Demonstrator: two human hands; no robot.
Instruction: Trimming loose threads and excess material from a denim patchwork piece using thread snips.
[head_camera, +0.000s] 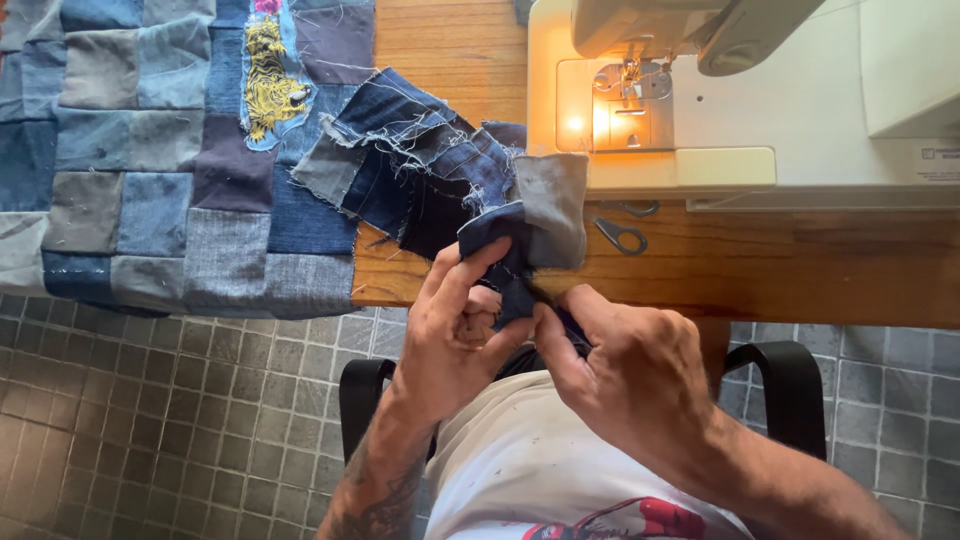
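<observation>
1. A denim patchwork quilt (150, 170) covers the table's (800, 270) far left.
2. The left hand (455, 335) pinches a strip of joined denim patches (440, 170) at the table's near edge.
3. The right hand (625, 375) grips the strip's dark lower end, just beside the left.
4. Small scissors (620, 237) lie before the white sewing machine (740, 100), far right.

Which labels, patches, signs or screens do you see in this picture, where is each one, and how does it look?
Small label: far right on the white sewing machine, a rectangular mark in dark print, too small to read.
Embroidered patch: top left on the denim patchwork quilt, a yellow animal figure on light blue cloth, pink above it.
Printed picture: bottom, on the person's white shirt, red and dark, partly cut off.
No screens or packages.
</observation>
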